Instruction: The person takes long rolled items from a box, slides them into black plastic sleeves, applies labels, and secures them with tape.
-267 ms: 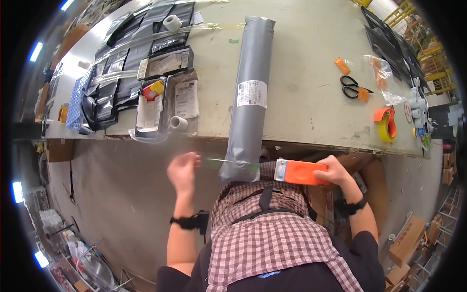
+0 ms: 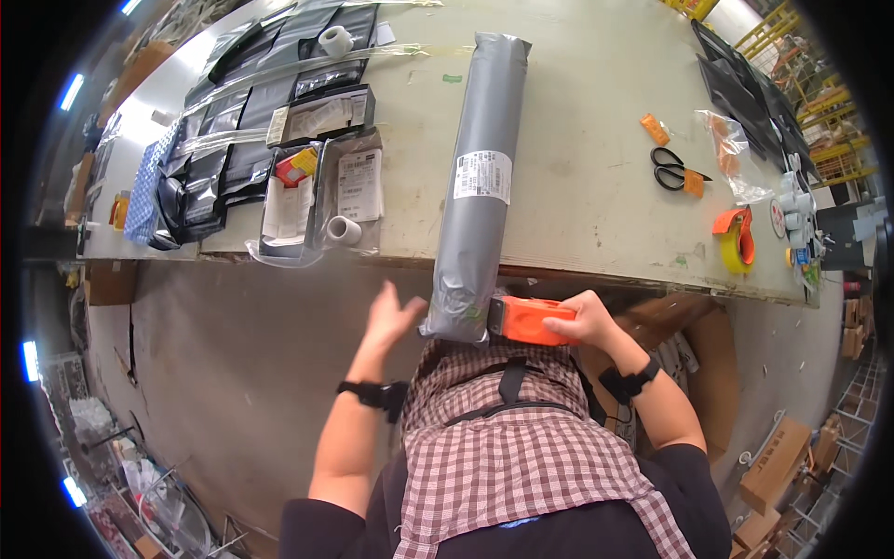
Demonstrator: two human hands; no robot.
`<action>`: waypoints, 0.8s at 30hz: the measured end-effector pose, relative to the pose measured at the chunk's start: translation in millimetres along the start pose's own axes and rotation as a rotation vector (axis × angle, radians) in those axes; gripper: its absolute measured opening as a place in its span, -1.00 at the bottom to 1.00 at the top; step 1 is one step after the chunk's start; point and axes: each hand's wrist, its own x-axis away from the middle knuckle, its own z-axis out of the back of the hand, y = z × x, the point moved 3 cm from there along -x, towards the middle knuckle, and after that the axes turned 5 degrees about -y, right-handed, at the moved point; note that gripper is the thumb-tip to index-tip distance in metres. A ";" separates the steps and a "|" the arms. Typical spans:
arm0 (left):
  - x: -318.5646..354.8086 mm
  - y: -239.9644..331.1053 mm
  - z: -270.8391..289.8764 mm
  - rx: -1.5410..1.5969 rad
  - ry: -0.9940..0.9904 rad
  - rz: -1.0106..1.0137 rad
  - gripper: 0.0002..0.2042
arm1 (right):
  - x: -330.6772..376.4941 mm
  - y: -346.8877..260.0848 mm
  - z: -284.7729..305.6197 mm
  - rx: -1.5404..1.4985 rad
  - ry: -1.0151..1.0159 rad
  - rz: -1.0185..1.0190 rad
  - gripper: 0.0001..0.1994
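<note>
A long grey plastic-wrapped package [image 2: 475,224] with a white label [image 2: 481,177] lies lengthwise on the table, its near end sticking out past the edge toward my apron. My right hand [image 2: 584,319] grips an orange tape dispenser [image 2: 531,320], whose front end is close against the right side of that near end. To the left of the package end, my left hand [image 2: 393,312] is held with thumb and fingers apart and nothing visible in it; it is slightly blurred. Any tape on the crinkled end is hard to make out.
The table [image 2: 596,130] bears black plastic bags [image 2: 247,112] and a box of papers [image 2: 289,210] on the left. Black scissors [image 2: 670,170] and another tape dispenser [image 2: 734,239] lie right. Below the table edge stands an open cardboard box [image 2: 698,363].
My right hand has moved left with the tape dispenser, up to the package's side. My left hand has come right and opened; the strip of tape stretched across the end no longer shows.
</note>
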 end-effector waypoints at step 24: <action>28.2 57.0 -79.8 1.906 -0.696 0.193 -0.52 | 7.2 -23.2 16.3 -0.019 -0.115 -0.070 -0.67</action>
